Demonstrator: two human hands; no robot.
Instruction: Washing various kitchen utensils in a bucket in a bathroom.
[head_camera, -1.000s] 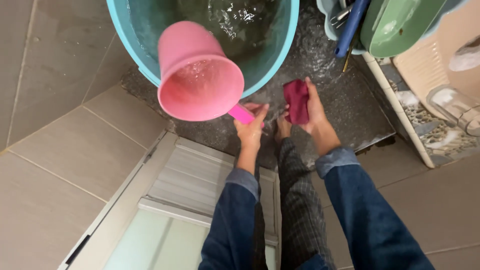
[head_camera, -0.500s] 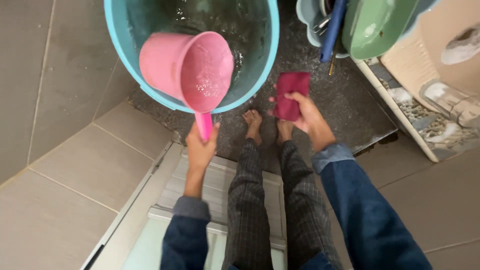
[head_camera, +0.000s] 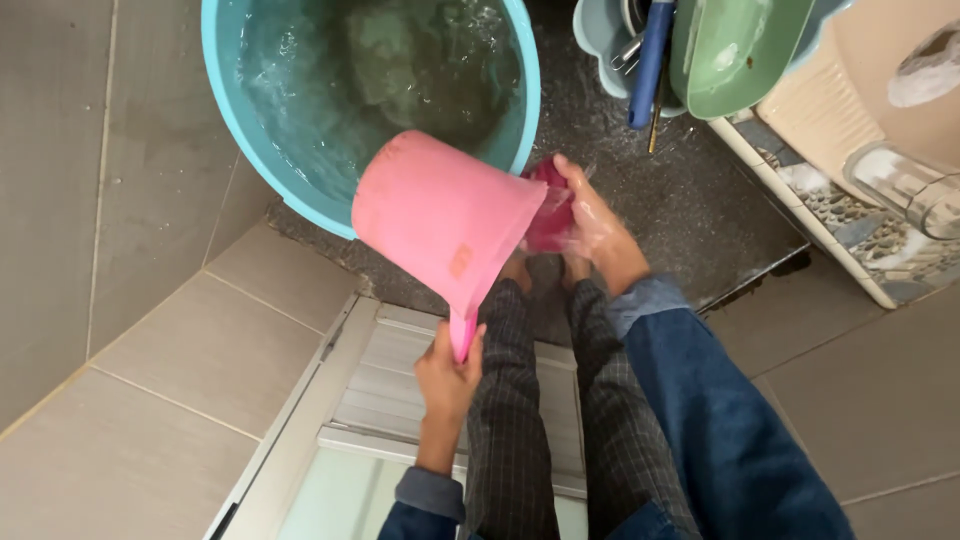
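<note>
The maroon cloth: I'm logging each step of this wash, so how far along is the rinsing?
Done: the pink dipper is out of the blue tub and tipped. In hand: the left hand holds its handle while water runs onto the maroon cloth, which the right hand holds at the dipper's mouth. Left: the cloth is wet and not wrung; the floor is wet.

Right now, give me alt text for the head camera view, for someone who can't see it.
The left hand tips a pink dipper by its handle, pouring water over a dark red cloth held in the right hand. A blue tub of water stands on the wet dark floor above the person's bare feet.
</note>
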